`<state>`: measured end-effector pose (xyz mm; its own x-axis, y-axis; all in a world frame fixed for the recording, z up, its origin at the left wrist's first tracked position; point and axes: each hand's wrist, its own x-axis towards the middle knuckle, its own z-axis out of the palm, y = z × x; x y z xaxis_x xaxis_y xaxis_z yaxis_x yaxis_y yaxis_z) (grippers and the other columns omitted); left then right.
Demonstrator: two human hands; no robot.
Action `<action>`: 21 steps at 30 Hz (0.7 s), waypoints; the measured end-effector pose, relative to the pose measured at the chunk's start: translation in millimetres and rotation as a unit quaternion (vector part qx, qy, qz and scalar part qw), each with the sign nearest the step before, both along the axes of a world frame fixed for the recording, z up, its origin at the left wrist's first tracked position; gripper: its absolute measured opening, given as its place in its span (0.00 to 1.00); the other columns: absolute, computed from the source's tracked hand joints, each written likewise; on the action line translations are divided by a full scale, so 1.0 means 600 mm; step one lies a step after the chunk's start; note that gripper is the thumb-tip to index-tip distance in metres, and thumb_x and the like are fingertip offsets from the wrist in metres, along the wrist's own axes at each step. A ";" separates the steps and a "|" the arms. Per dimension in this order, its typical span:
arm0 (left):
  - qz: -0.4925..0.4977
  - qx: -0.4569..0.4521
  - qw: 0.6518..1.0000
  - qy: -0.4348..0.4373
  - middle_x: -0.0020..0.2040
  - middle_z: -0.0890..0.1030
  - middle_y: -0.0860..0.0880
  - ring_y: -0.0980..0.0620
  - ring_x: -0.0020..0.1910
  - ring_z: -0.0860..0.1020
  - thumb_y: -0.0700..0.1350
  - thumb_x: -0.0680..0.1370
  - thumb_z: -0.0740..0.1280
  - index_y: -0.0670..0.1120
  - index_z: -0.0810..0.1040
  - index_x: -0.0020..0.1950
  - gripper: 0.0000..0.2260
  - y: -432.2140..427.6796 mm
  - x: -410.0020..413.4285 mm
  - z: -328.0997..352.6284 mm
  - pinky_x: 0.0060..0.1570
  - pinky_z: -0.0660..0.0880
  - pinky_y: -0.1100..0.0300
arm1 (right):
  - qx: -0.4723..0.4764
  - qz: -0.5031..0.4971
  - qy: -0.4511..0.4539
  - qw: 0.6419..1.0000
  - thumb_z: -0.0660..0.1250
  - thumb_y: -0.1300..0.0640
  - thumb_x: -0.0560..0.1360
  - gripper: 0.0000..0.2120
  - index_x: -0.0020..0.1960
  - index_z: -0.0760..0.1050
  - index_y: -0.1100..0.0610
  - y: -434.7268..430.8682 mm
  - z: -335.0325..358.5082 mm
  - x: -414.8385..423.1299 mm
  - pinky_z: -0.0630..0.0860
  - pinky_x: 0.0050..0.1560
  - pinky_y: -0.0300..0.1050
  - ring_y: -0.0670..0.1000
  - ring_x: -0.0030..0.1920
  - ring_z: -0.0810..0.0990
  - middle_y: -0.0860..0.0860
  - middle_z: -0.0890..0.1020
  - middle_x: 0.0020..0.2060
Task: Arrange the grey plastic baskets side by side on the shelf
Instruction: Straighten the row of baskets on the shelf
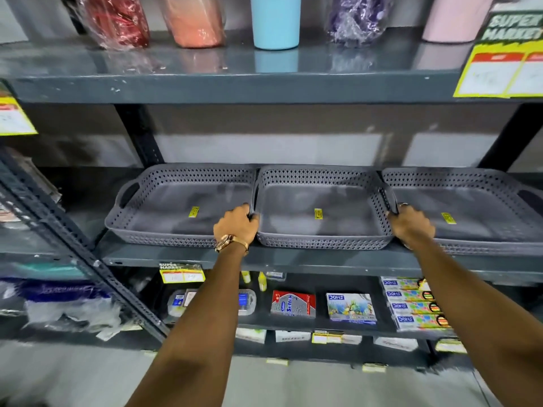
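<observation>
Three grey perforated plastic baskets stand in a row on the dark metal shelf (pixel 293 261). The left basket (pixel 152 227), the middle basket (pixel 320 240) and the right basket (pixel 484 246) touch side to side. Each carries a small yellow sticker on its floor. My left hand (pixel 236 226), with a watch at the wrist, grips the middle basket's left handle. My right hand (pixel 411 226) grips that basket's right handle, where it meets the right basket. The right basket runs out of frame at the right edge.
Coloured tumblers (pixel 274 22) stand on the shelf above, with a yellow price sign (pixel 499 69) at its right. Stationery boxes (pixel 351 306) fill the shelf below. A slanted metal upright (pixel 88 259) and another rack lie to the left.
</observation>
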<state>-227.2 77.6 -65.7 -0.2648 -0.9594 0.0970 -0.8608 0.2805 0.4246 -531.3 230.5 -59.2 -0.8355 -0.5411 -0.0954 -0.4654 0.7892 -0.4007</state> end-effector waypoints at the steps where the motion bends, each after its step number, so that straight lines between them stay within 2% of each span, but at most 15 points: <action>1: 0.003 -0.003 1.000 -0.002 0.52 0.83 0.38 0.34 0.52 0.80 0.53 0.77 0.60 0.47 0.76 0.49 0.12 0.012 0.006 -0.002 0.47 0.76 0.48 | -0.001 0.002 0.001 1.000 0.58 0.50 0.79 0.19 0.63 0.72 0.62 0.012 -0.001 0.004 0.72 0.62 0.58 0.66 0.61 0.76 0.65 0.78 0.61; 9: 0.017 0.013 1.000 0.000 0.57 0.81 0.38 0.34 0.55 0.79 0.55 0.78 0.60 0.50 0.77 0.57 0.14 0.066 0.033 -0.003 0.53 0.75 0.46 | -0.007 0.023 0.009 1.000 0.57 0.49 0.78 0.19 0.62 0.73 0.60 0.069 0.000 0.026 0.73 0.60 0.57 0.66 0.59 0.77 0.64 0.79 0.60; 14: 0.019 0.009 1.000 -0.013 0.54 0.81 0.39 0.36 0.52 0.79 0.55 0.77 0.60 0.48 0.76 0.50 0.12 0.067 0.037 -0.005 0.50 0.75 0.48 | -0.006 0.041 0.018 0.999 0.57 0.50 0.78 0.16 0.59 0.73 0.59 0.070 -0.003 0.025 0.74 0.56 0.56 0.65 0.56 0.78 0.63 0.80 0.57; 21: 0.012 0.008 1.000 -0.021 0.53 0.81 0.39 0.36 0.51 0.79 0.55 0.76 0.61 0.47 0.76 0.50 0.13 0.063 0.033 0.003 0.49 0.76 0.49 | -0.010 0.048 0.029 0.998 0.57 0.51 0.79 0.15 0.58 0.73 0.60 0.062 -0.004 0.019 0.74 0.55 0.56 0.66 0.56 0.78 0.64 0.80 0.55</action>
